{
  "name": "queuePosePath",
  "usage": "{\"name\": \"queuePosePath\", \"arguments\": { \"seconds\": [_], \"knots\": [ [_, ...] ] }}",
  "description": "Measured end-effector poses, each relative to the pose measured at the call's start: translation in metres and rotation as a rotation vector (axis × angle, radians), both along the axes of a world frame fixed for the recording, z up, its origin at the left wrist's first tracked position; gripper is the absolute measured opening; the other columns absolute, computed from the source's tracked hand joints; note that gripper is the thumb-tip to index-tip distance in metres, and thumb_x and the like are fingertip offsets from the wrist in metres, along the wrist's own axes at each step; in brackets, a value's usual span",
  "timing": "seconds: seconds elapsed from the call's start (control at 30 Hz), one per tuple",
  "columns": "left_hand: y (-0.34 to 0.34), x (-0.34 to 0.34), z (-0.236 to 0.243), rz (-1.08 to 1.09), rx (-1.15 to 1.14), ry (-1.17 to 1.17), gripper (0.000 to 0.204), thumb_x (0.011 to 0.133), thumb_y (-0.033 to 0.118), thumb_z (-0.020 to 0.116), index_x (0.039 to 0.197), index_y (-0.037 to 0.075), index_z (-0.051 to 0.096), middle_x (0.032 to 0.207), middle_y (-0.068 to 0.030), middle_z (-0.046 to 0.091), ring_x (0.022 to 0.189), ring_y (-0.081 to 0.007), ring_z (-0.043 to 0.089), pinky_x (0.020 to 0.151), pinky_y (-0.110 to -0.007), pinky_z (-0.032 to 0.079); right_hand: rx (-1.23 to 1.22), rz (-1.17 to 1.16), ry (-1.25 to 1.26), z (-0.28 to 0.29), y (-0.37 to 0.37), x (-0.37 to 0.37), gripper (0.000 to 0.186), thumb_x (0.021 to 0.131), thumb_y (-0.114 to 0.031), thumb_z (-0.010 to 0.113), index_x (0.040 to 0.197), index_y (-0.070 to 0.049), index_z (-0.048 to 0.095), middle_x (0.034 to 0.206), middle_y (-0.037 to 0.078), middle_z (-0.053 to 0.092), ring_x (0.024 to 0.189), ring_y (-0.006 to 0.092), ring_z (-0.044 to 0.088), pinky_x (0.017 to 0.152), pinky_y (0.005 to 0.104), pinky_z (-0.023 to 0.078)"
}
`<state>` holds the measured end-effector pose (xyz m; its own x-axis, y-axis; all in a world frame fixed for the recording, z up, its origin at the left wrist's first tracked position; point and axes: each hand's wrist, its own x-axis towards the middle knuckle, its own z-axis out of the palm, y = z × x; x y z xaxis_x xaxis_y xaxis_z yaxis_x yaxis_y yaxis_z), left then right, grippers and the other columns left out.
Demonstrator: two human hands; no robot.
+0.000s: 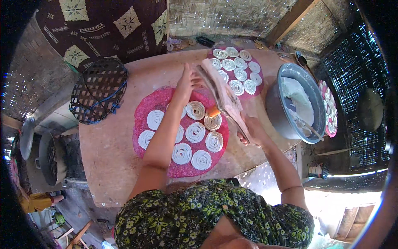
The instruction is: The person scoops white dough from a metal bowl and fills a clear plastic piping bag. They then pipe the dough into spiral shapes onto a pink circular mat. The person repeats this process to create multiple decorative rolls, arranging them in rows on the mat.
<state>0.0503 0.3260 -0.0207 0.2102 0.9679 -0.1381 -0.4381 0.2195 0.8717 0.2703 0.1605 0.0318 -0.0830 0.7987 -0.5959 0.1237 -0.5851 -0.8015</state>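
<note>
A long wooden press (226, 97), made of pale boards with an orange tube (213, 111) sticking out of its side, is held slanted above the table. My right hand (253, 132) is closed round its near end. Beside the far end is my left hand (188, 81), fingers stretched out and apart; whether it touches the wood I cannot tell. Under the press and my left forearm lies a round pink mesh mat (149, 106) bearing several flat coils of white strands, such as this coil (181, 153). Two coils near the tube look browner. My left forearm hides part of the mat.
Farther back, another pink mat (258, 90) carries several white coils. A large grey tub (275, 110) of white dough or flour, with a stick in it, stands at the right. Beyond it is another coil-covered mat (331, 129). A dark woven basket (98, 90) sits at the table's left edge.
</note>
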Motion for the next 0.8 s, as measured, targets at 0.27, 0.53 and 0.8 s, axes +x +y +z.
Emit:
{"name": "queuePosePath", "arguments": {
  "seconds": [0.27,0.53,0.8],
  "knots": [
    [-0.051,-0.020,-0.069,-0.223,0.653,1.173,0.048,0.100,0.037,0.025,0.114,0.005,0.058,0.118,-0.0143,0.061,0.119,-0.0303,0.049,0.098,-0.046,0.035,0.043,0.012,0.080,-0.001,0.002,-0.002,0.058,0.092,-0.063,0.033,0.100,-0.010,0.055,0.054,0.005,0.049,0.038,0.0131,0.045,0.033,0.0260,0.033],
    [-0.062,-0.019,-0.098,-0.236,0.527,1.016,0.033,0.093,0.025,0.040,0.107,0.008,0.064,0.114,-0.0113,0.063,0.111,-0.0276,0.055,0.090,-0.047,0.039,0.033,-0.020,0.166,-0.015,-0.014,-0.006,0.055,0.093,-0.062,0.033,0.104,-0.012,0.054,0.055,0.005,0.050,0.038,0.0133,0.045,0.034,0.0257,0.033],
    [-0.102,-0.009,-0.065,-0.167,0.613,1.347,0.022,0.079,0.033,0.060,0.082,0.016,0.074,0.119,0.0009,0.061,0.097,-0.0332,0.054,0.087,-0.044,0.043,0.101,-0.213,0.157,-0.025,-0.037,0.010,0.059,0.093,-0.061,0.032,0.098,-0.007,0.054,0.055,0.005,0.049,0.038,0.0147,0.045,0.034,0.0267,0.035]
  ]
}}
